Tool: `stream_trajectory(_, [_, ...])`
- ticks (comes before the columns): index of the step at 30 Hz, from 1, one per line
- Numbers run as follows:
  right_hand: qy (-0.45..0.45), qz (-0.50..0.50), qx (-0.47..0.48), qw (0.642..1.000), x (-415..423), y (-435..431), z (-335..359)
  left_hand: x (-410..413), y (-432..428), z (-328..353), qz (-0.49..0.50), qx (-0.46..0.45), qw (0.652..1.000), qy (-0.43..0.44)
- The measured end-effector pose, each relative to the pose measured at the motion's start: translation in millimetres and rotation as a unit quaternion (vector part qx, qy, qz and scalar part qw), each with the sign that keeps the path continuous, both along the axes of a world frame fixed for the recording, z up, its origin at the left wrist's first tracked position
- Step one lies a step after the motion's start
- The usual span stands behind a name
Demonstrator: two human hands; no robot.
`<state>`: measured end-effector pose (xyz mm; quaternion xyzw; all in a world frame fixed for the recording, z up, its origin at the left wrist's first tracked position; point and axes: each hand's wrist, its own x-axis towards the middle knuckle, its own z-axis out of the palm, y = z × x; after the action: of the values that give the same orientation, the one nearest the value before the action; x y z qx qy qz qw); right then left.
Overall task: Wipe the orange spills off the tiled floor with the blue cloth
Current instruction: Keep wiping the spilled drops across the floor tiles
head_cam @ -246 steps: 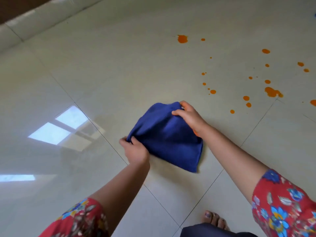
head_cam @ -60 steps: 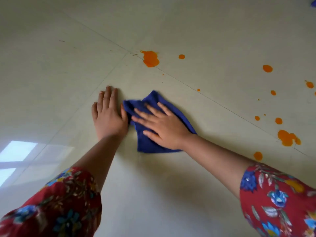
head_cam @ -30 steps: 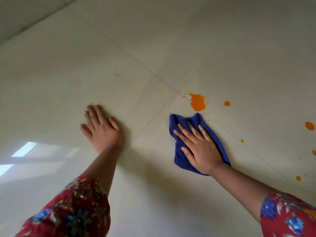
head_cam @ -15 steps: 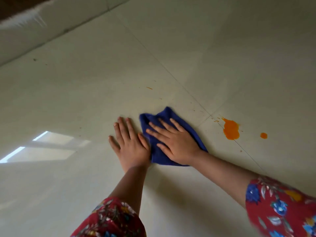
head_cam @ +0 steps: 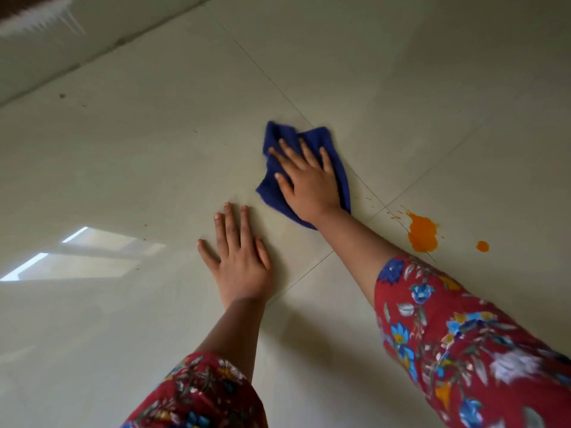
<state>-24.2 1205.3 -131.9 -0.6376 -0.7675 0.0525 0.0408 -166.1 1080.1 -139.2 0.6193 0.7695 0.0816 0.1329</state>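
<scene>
Right grip: the right hand (head_cam: 309, 180) lies flat on the blue cloth (head_cam: 312, 135), fingers (head_cam: 290, 152) straight and spread, palm pressing the fabric to the floor; nothing is curled round it.
Left grip: the left hand (head_cam: 241, 261) rests palm-down on bare tile with straight fingers and the thumb out. It holds nothing, and sits near the cloth's lower left edge without touching it.
Cloth: dark blue and bunched, it shows beyond the fingertips and along both sides of the right hand, with its near edge at the wrist. It lies on the tile just left of a crossing of grout lines.
Large spill: an orange spill (head_cam: 422, 236) sits right of the right forearm, just past that crossing, near the cloth but clear of it.
Small drop: an orange drop (head_cam: 482, 246) lies just right of the large spill.
Specks: tiny orange specks (head_cam: 367, 199) dot the tile between the cloth and the large spill.
Floor: the tiled floor (head_cam: 154, 165) is pale and glossy, with thin grout lines.
Sleeves: a red floral right sleeve (head_cam: 463, 335) and left sleeve (head_cam: 200, 393) cover the upper forearms.
Reflection: a bright window reflection (head_cam: 80, 257) lies on the tiles at the left.
Edge: a pale wall base (head_cam: 46, 57) runs along the upper left.
</scene>
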Motion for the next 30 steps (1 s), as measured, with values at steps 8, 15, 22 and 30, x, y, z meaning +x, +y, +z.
stream_trajectory(8, [0.022,0.170,-0.019,0.985,-54,-19,-1,0,1,-4,0.009,0.004,1.000,0.011])
stream_trajectory(15, [0.024,-0.077,0.003,0.997,-57,20,-2,4,1,-2,0.016,0.007,1.000,0.025])
stream_trajectory(22, [-0.007,0.204,-0.041,0.978,-107,39,6,3,4,-3,0.019,0.003,0.999,0.027])
stream_trajectory(30, [0.017,-0.034,-0.031,0.999,-72,47,2,1,3,-1,0.012,0.001,1.000,0.011])
